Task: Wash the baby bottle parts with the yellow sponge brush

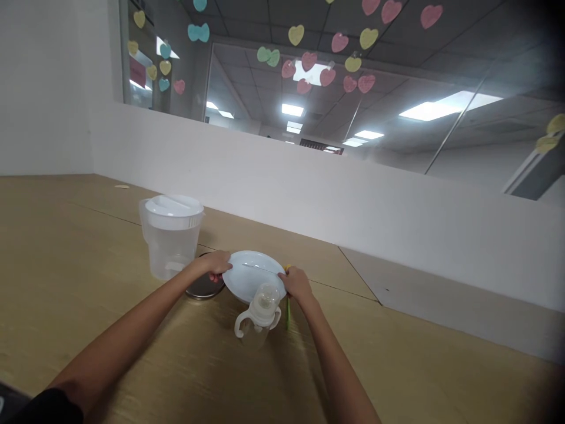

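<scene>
- The left hand [218,264] is closed on the rim of a white dish [247,274], its fingers bent at the edge.
- The right hand [295,281] grips the opposite rim, so the dish sits between the two hands; it is smooth, shallow and rounded, with a thin glossy line across its face.
- In front of the dish, between the forearms, stands a bottle [265,312] of clear material with a domed translucent cap and two curved white handles; it overlaps the dish in view, and I cannot tell whether they touch.
- Just beside and below the left hand lies a dark, flat disc [203,288] with a shiny, metal-looking rim.
- Beyond it, left of the left hand, a pitcher [173,247] of frosted plastic stands upright, with a white lid and side handle.
- Close by the right hand, partly hidden, is a slim yellow-and-green object [288,315].
- Under everything spreads a tan tabletop [132,365], faintly wrinkled, crossed by dark seams.
- Past the hands rises a plain white wall [265,176]; above it, glass panes carry paper hearts [296,35] in pink, yellow, blue and green, with lit ceiling panels [445,106] showing.
</scene>
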Demonstrator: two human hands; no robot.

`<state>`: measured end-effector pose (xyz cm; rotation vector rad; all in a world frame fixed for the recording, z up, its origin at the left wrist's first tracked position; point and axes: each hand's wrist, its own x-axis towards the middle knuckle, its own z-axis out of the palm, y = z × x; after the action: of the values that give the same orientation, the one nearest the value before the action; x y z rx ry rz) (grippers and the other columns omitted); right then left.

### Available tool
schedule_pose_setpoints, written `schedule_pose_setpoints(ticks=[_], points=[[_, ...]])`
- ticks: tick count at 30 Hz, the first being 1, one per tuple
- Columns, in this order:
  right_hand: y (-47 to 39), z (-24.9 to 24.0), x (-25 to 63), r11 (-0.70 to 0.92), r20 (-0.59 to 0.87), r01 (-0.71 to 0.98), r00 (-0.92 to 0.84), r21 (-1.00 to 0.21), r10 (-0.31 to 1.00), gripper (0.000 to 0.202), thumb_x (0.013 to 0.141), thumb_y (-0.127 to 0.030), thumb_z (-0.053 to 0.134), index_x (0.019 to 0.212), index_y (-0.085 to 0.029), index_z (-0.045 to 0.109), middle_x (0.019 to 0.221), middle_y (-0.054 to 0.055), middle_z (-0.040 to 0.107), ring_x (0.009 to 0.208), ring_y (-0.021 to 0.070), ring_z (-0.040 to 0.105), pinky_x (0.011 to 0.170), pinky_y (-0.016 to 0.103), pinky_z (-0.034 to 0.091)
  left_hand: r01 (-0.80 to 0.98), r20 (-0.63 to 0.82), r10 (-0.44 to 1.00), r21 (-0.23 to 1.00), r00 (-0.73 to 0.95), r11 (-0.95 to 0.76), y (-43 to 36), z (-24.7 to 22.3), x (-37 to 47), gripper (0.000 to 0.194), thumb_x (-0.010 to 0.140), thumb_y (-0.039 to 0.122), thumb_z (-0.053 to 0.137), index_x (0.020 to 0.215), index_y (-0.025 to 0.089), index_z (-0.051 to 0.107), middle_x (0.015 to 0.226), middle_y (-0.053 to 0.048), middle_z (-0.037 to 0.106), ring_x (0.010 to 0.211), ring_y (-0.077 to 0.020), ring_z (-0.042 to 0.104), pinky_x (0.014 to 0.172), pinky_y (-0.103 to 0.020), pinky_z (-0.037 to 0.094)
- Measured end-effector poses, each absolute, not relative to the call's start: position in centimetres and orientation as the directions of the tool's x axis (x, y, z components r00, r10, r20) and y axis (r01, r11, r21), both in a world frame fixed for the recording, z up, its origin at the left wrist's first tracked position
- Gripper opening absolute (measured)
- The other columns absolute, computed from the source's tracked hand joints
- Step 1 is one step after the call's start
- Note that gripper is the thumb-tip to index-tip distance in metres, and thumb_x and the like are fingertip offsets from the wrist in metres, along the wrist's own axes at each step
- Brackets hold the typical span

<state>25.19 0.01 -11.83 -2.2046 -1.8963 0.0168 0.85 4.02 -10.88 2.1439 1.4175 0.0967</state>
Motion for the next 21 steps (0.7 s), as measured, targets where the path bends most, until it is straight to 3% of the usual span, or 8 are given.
schedule_pose_setpoints(ticks=[7, 13, 21], points=[[0.3, -12.6, 25.0, -0.1, 0.21, 0.974, 0.143, -0.203, 0.967, 0.028, 0.087, -0.029, 0.045, 0.091, -0.01, 0.064, 0.096, 0.013, 0.065, 0.09, 0.0202, 0.058, 0.071, 0.024, 0.036, 0.883, -0.199, 0.902, 0.364, 0.384, -0.295, 3.4, -10.4, 1.1, 0.021, 0.071, 0.019, 0.041, 0.063, 0.007, 0.056, 0.055, -0.012, 0.059, 0.045, -0.0168, 0.054, 0.048, -0.028, 0.045], [0.6, -13.0, 25.1, -0.088, 0.236, 0.967, 0.146, -0.241, 0.961, 0.027, 0.087, -0.03, 0.046, 0.089, -0.01, 0.065, 0.093, 0.012, 0.066, 0.088, 0.0196, 0.059, 0.071, 0.023, 0.036, 0.894, -0.192, 0.91, 0.343, 0.367, -0.288, 3.1, -10.0, 1.2, 0.021, 0.071, 0.018, 0.041, 0.071, 0.007, 0.058, 0.055, -0.012, 0.059, 0.045, -0.0174, 0.054, 0.049, -0.028, 0.045], [0.6, -12.7, 25.3, -0.087, 0.248, 0.951, 0.164, -0.296, 0.955, 0.025, 0.085, -0.029, 0.05, 0.086, -0.011, 0.067, 0.089, 0.011, 0.067, 0.083, 0.0184, 0.06, 0.068, 0.022, 0.036, 0.856, -0.18, 0.9, 0.425, 0.398, -0.294, 3.4, -10.1, 0.7, 0.021, 0.071, 0.018, 0.041, 0.08, 0.008, 0.056, 0.051, -0.006, 0.057, 0.041, -0.0134, 0.051, 0.041, -0.022, 0.042]])
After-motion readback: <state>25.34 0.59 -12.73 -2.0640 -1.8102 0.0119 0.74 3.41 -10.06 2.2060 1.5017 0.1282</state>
